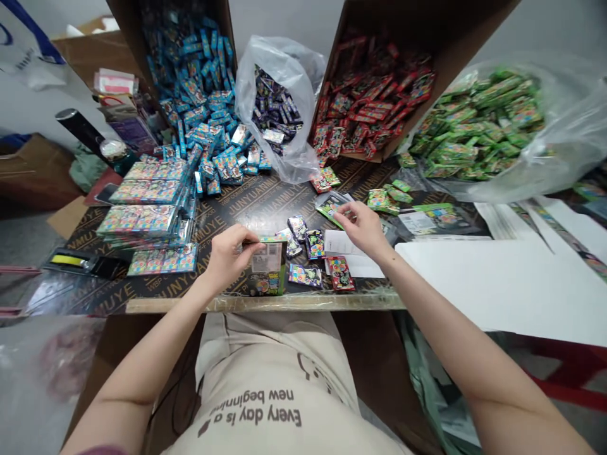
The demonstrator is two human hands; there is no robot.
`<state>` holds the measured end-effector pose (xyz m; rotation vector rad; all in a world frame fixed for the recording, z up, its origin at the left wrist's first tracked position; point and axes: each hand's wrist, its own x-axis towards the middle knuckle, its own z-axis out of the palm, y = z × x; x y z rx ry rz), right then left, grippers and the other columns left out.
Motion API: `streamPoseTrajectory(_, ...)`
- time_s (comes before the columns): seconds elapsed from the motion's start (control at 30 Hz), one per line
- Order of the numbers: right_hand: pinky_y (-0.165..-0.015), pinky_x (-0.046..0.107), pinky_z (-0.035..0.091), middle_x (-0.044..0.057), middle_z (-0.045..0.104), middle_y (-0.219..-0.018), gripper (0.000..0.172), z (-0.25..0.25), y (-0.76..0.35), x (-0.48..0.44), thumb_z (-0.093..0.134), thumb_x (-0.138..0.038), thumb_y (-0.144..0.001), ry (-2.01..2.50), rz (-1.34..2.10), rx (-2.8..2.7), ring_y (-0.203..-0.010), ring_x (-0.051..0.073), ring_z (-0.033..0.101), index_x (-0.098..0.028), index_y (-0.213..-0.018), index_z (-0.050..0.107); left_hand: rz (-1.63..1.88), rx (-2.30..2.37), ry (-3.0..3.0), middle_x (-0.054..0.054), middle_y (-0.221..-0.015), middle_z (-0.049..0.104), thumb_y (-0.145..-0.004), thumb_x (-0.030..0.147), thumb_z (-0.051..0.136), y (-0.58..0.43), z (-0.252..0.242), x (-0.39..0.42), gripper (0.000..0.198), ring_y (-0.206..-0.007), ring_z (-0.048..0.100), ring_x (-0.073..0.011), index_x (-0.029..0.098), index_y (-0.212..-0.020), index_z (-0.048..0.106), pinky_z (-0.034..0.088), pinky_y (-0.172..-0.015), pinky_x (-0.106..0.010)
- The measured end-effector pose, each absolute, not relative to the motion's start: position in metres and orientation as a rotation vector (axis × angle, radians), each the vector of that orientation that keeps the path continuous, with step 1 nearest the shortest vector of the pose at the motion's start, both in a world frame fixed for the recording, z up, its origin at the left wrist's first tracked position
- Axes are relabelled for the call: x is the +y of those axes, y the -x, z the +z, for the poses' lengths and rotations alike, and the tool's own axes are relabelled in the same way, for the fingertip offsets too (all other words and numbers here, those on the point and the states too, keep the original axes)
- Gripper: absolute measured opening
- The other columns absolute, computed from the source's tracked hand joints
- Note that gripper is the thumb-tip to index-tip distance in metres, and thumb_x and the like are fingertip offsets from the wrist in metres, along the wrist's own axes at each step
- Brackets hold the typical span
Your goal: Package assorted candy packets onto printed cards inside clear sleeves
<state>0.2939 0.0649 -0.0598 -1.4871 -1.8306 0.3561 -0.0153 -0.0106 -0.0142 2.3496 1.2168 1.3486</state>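
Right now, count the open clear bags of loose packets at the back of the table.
2: the purple-packet bag, between the blue packets and the red packets, and the green-packet bag at the back right. Others may be hidden behind them.

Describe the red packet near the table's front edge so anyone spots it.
On the dark table, find the tan front edge. Just behind it, left of the big white sheet, lies the red packet, the only red one among purple packets.
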Motion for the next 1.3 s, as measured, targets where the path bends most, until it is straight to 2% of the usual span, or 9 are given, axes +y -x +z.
streamPoseTrajectory(0.13,-0.074,0.03,0.045,0.007,0.065,-0.101,0.017,0.015,-0.227,0.043,0.06,-0.035,-0.082,1.025,0.799,-2.067,-0.092,0.019,0.059,-0.02,-0.075,0.059,1.433,1.141,-2.313,-0.002,-0.07,0.067,-0.079,0.02,0.07,0.016,-0.015,-0.013,0.016,-0.067,0.065,-0.0139,0.017,-0.068,0.06,0.05,-0.064,-0.025)
streamPoseTrajectory(0.27,-0.071,0.026,0.041,0.003,0.065,-0.084,0.011,0.048,-0.18,0.038,0.062,-0.026,-0.081,0.844,1.01,-2.437,-0.079,0.015,0.056,-0.017,-0.075,0.061,1.39,1.137,-2.312,-0.005,-0.076,0.07,-0.079,0.014,0.064,0.017,-0.012,-0.017,0.009,-0.072,0.068,-0.0154,0.017,-0.071,0.061,0.052,-0.067,-0.027)
streamPoseTrajectory(0.4,-0.058,0.024,0.033,-0.002,0.058,-0.066,0.01,0.051,-0.164,0.045,0.062,-0.022,-0.08,0.902,1.05,-2.647,-0.061,0.01,0.047,-0.015,-0.072,0.061,1.382,1.102,-2.305,-0.006,-0.082,0.07,-0.072,0.007,0.059,0.019,-0.009,-0.02,0.01,-0.076,0.068,-0.0165,0.016,-0.075,0.062,0.052,-0.071,-0.028)
streamPoseTrajectory(0.63,-0.054,0.023,0.03,-0.005,0.053,-0.055,0.014,0.046,-0.157,0.046,0.064,-0.012,-0.074,1.015,1.01,-2.598,-0.054,0.007,0.044,-0.016,-0.063,0.056,1.466,1.199,-2.258,-0.002,-0.069,0.067,-0.074,0.024,0.074,0.013,-0.016,-0.016,0.018,-0.066,0.064,-0.0149,0.017,-0.067,0.059,0.048,-0.063,-0.026)
streamPoseTrajectory(0.87,-0.055,0.023,0.043,-0.005,0.062,-0.063,0.035,0.008,-0.179,0.053,0.069,-0.025,-0.073,1.071,1.658,-1.742,-0.053,0.011,0.055,-0.021,-0.102,0.049,1.341,1.312,-2.391,-0.002,-0.073,0.062,-0.085,0.024,0.063,0.015,-0.02,-0.019,0.008,-0.067,0.058,-0.0144,0.018,-0.084,0.069,0.045,-0.063,-0.026)
streamPoseTrajectory(0.93,-0.064,0.029,0.05,0.002,0.069,-0.08,0.033,-0.003,-0.213,0.065,0.063,-0.033,-0.079,1.113,1.545,-1.658,-0.066,0.014,0.062,-0.022,-0.108,0.051,1.232,1.426,-2.443,-0.004,-0.077,0.059,-0.091,0.028,0.054,0.027,-0.022,-0.017,0.02,-0.07,0.057,-0.0163,0.02,-0.098,0.072,0.046,-0.064,-0.028)
streamPoseTrajectory(1.03,-0.085,0.038,0.05,0.008,0.068,-0.105,0.03,-0.026,-0.283,0.082,0.063,-0.034,-0.079,1.34,0.856,-1.736,-0.095,0.021,0.063,-0.021,-0.106,0.06,1.04,1.696,-2.481,-0.012,-0.097,0.063,-0.092,0.037,0.05,0.05,-0.028,-0.009,0.032,-0.091,0.061,-0.0262,0.021,-0.109,0.071,0.049,-0.08,-0.04)
streamPoseTrajectory(1.17,-0.096,0.05,0.04,0.016,0.065,-0.117,0.024,-0.074,-0.355,0.081,0.072,-0.019,-0.073,1.802,0.3,-1.97,-0.112,0.032,0.055,-0.017,-0.096,0.072,0.527,1.685,-2.695,-0.019,-0.15,0.037,-0.081,0.04,0.066,0.056,-0.043,0.003,0.059,-0.14,0.027,-0.0425,0.023,-0.135,0.053,0.018,-0.11,-0.066)
streamPoseTrajectory(1.3,-0.093,0.05,0.038,0.014,0.064,-0.119,0.019,-0.117,-0.366,0.06,0.069,-0.022,-0.08,1.899,0.16,-2.097,-0.114,0.033,0.051,-0.021,-0.097,0.074,-0.144,1.283,-2.716,-0.015,-0.147,0.045,-0.067,0.02,0.075,0.033,-0.06,0.012,0.069,-0.14,0.031,-0.0398,0.028,-0.133,0.053,0.005,-0.11,-0.071)
